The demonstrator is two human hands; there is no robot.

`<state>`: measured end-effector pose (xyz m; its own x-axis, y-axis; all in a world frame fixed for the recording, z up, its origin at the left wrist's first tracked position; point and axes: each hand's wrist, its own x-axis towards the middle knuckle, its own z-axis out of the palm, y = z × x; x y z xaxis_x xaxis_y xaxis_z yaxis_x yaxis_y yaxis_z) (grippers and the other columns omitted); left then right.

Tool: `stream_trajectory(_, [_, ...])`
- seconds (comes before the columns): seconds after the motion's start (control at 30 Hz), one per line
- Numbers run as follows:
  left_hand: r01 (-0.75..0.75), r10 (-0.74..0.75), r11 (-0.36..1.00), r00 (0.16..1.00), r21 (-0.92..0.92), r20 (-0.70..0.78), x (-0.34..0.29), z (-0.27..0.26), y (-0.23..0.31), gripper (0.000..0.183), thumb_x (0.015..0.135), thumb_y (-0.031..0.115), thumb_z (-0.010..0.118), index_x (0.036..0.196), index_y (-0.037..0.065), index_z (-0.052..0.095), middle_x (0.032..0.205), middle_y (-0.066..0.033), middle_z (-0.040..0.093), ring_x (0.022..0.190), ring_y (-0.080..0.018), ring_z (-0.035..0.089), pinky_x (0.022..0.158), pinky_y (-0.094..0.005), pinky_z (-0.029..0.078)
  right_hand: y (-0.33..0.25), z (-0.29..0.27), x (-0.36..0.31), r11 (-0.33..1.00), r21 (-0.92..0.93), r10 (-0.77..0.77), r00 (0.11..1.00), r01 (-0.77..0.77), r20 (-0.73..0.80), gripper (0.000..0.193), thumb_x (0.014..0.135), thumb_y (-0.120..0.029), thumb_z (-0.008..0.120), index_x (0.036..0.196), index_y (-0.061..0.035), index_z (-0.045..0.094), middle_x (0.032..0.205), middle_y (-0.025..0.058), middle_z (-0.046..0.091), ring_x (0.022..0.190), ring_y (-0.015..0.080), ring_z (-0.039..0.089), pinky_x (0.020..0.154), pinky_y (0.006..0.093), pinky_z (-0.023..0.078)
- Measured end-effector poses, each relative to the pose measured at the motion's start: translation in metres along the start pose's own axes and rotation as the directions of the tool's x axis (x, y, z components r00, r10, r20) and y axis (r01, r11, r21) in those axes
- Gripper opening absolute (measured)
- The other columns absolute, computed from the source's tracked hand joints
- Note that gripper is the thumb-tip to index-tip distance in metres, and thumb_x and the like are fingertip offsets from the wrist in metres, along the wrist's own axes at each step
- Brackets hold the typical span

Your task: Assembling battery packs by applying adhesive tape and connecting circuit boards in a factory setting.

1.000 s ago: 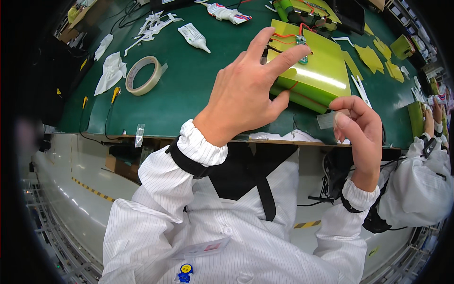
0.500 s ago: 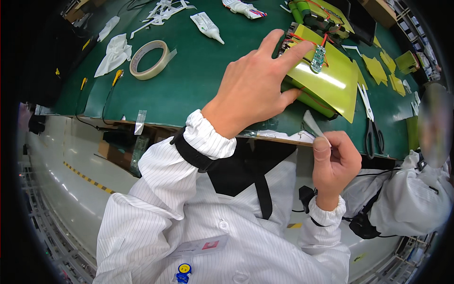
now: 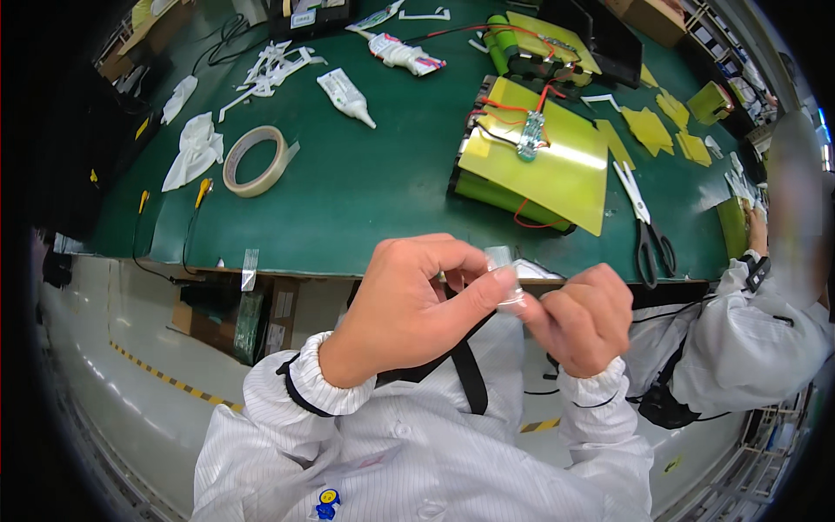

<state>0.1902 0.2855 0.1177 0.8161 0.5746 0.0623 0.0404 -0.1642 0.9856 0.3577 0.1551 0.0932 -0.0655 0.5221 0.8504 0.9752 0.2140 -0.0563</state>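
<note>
The left hand (image 3: 409, 304) and the right hand (image 3: 581, 315) meet in front of the person's chest, just below the near edge of the green work table (image 3: 365, 200). Both pinch a small strip of clear tape (image 3: 506, 280): the left thumb lies along its lower side with the fingers curled above it, and the right hand's fingertips close on its right end, the other fingers folded into a loose fist. The strip stands between the two hands, its upper end sticking up past the left fingers, held in the air off the table.

On the table beyond the hands lies a flat yellow-wrapped battery pack (image 3: 532, 165) with red and black wires and a small circuit board on top. Just to its right lies a pair of scissors with black handles (image 3: 645, 222), blades pointing away. Farther back sits a second pack of green cells (image 3: 526, 48) with red wires. To the left lie a roll of pale tape (image 3: 255, 161), a white glue tube (image 3: 345, 94), crumpled white cloths (image 3: 193, 150) and scraps of white backing paper (image 3: 271, 68). Cut yellow sheets (image 3: 661, 130) are scattered at the right. At the far right a co-worker's white sleeve (image 3: 739, 326) reaches toward the table.
</note>
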Motion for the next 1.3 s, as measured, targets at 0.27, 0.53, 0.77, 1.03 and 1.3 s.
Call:
stream_trajectory(0.27, [-0.273, 0.294, 0.951, 0.944, 0.144, -0.152, 0.006, 0.007, -0.005, 0.01, 0.084, 0.009, 0.073, 0.087, -0.001, 0.074, 0.073, -0.0107, 0.068, 0.059, -0.0174, 0.06, 0.052, -0.0277, 0.046, -0.002, 0.01, -0.007, 0.995, 0.025, 0.097, 0.995, -0.097, 0.002, 0.034, 0.064, -0.016, 0.091, 0.068, -0.0073, 0.059, 0.059, -0.0005, 0.047, 0.048, 0.0172, 0.045, 0.044, 0.0307, 0.032])
stream_trajectory(0.53, [-0.402, 0.438, 0.871, 0.895, 0.283, -0.078, 0.01, -0.006, 0.008, 0.008, 0.083, 0.009, 0.075, 0.088, 0.004, 0.074, 0.078, -0.0079, 0.07, 0.071, -0.0237, 0.061, 0.065, -0.0346, 0.05, -0.028, -0.005, -0.021, 0.322, 0.59, 0.687, 0.612, -0.74, 0.393, 0.029, 0.08, -0.002, 0.077, 0.106, 0.0058, 0.067, 0.098, 0.0087, 0.063, 0.08, 0.0095, 0.06, 0.067, 0.0209, 0.048])
stream_trajectory(0.77, [-0.476, 0.473, 0.828, 0.877, 0.296, 0.087, 0.013, 0.0, 0.003, 0.013, 0.083, 0.014, 0.074, 0.093, 0.007, 0.075, 0.083, -0.0084, 0.069, 0.079, -0.0266, 0.061, 0.07, -0.0362, 0.051, -0.036, 0.011, -0.013, 0.483, 0.59, 0.649, 0.717, -0.646, 0.253, 0.011, 0.083, -0.002, 0.075, 0.092, 0.0025, 0.07, 0.083, 0.0051, 0.065, 0.062, 0.0064, 0.053, 0.054, 0.0206, 0.041])
stream_trajectory(1.03, [-0.471, 0.57, 0.659, 0.822, 0.586, 0.02, 0.018, -0.006, 0.008, 0.052, 0.074, 0.019, 0.082, 0.121, 0.003, 0.065, 0.086, -0.0096, 0.066, 0.082, -0.0315, 0.058, 0.075, -0.0399, 0.05, -0.036, 0.006, -0.013, 0.513, 0.484, 0.731, 0.656, -0.709, 0.186, 0.004, 0.083, 0.001, 0.073, 0.085, 0.002, 0.07, 0.076, 0.0047, 0.064, 0.061, 0.0082, 0.053, 0.054, 0.0225, 0.041])
stream_trajectory(1.3, [-0.434, 0.585, 0.408, 0.8, 0.803, 0.135, 0.066, -0.021, 0.008, 0.1, 0.063, 0.031, 0.089, 0.149, 0.014, 0.04, 0.148, -0.0239, 0.036, 0.126, -0.0463, 0.043, 0.107, -0.0509, 0.039, -0.018, 0.01, -0.035, 0.613, 0.415, 0.747, 0.664, -0.672, -0.028, 0.037, 0.085, -0.002, 0.074, 0.118, 0.0036, 0.056, 0.09, 0.0063, 0.063, 0.069, 0.0081, 0.055, 0.062, 0.021, 0.045])
